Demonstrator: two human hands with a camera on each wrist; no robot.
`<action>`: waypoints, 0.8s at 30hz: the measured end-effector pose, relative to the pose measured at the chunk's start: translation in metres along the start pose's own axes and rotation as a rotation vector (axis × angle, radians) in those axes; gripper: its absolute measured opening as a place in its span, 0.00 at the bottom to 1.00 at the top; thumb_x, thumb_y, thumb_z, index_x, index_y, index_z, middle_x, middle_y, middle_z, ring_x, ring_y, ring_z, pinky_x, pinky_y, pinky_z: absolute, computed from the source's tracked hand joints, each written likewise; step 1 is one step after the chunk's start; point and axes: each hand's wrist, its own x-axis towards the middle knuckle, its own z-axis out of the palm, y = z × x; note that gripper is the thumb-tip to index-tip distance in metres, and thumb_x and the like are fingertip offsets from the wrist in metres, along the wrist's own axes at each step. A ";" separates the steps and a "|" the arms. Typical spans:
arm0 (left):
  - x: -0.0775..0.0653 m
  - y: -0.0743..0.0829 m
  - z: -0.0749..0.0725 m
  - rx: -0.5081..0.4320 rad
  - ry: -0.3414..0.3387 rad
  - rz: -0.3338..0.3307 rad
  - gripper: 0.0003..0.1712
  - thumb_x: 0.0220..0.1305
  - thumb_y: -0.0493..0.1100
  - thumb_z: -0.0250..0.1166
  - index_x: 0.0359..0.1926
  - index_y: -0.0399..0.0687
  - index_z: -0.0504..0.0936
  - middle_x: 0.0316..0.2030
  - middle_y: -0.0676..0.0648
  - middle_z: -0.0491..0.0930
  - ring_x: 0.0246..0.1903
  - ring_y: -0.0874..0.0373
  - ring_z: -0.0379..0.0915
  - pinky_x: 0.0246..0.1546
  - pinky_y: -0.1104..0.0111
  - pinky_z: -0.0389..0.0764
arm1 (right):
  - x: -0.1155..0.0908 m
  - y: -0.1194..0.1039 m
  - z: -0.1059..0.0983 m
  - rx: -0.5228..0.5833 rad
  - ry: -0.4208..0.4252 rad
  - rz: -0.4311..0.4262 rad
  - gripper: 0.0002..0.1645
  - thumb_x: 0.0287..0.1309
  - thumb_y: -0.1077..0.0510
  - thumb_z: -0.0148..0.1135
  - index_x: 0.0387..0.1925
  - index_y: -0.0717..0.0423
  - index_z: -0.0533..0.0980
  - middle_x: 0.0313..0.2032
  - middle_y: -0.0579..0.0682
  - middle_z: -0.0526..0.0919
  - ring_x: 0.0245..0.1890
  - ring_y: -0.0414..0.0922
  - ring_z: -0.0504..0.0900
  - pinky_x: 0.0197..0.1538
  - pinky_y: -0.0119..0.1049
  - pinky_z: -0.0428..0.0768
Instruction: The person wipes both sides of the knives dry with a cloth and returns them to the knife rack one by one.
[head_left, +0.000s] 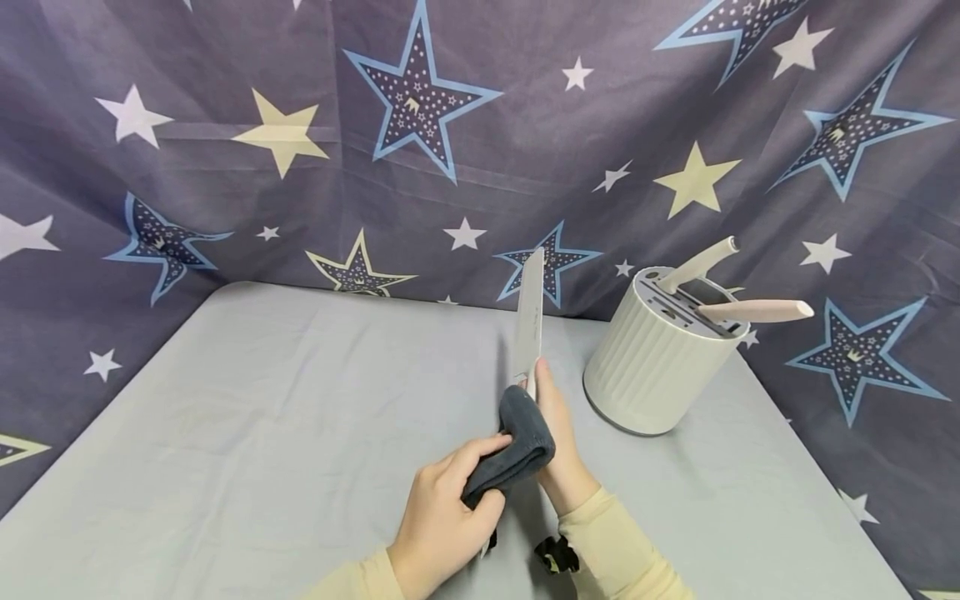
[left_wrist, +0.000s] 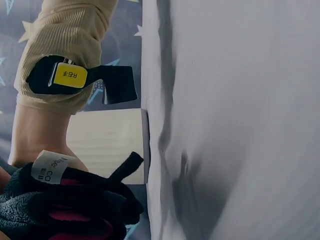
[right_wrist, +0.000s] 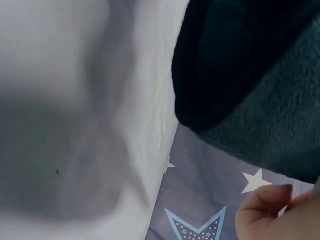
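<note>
A kitchen knife (head_left: 529, 312) points up and away near the middle of the head view, its broad blade bare. My right hand (head_left: 561, 442) grips it by the handle, which the cloth mostly hides. A folded dark grey towel (head_left: 528, 433) lies over the handle end, by the base of the blade. My left hand (head_left: 450, 508) pinches the towel between thumb and fingers from the left. In the left wrist view, the bunched towel (left_wrist: 70, 205) shows a white tag, a black loop and pinkish inner patches. The towel (right_wrist: 260, 100) fills the right wrist view's upper right.
A ribbed cream knife block (head_left: 645, 367) stands on the right of the table. A cream-handled knife (head_left: 697, 265) and a pinkish-handled knife (head_left: 757, 311) stick out of its top. Grey cloth covers the table (head_left: 300, 417). A star-patterned curtain (head_left: 225, 192) hangs behind.
</note>
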 end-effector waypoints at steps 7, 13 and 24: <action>-0.003 0.002 0.004 0.010 0.016 0.042 0.42 0.47 0.25 0.62 0.65 0.56 0.75 0.55 0.44 0.83 0.48 0.57 0.83 0.44 0.73 0.83 | -0.008 -0.008 0.002 0.206 -0.120 -0.009 0.33 0.76 0.40 0.33 0.31 0.55 0.78 0.29 0.40 0.81 0.27 0.33 0.77 0.34 0.23 0.76; -0.002 0.003 0.008 0.037 0.040 0.095 0.43 0.46 0.25 0.61 0.66 0.52 0.74 0.59 0.43 0.79 0.55 0.53 0.80 0.50 0.70 0.82 | -0.014 -0.017 0.006 0.216 -0.141 0.052 0.35 0.78 0.43 0.29 0.44 0.67 0.74 0.35 0.44 0.86 0.32 0.36 0.85 0.41 0.29 0.83; 0.001 0.003 0.009 0.054 0.070 0.112 0.41 0.46 0.25 0.62 0.66 0.48 0.74 0.62 0.46 0.77 0.56 0.54 0.79 0.50 0.70 0.82 | -0.016 -0.004 0.005 0.269 -0.178 0.019 0.37 0.77 0.42 0.33 0.56 0.73 0.69 0.49 0.51 0.84 0.40 0.38 0.86 0.51 0.29 0.81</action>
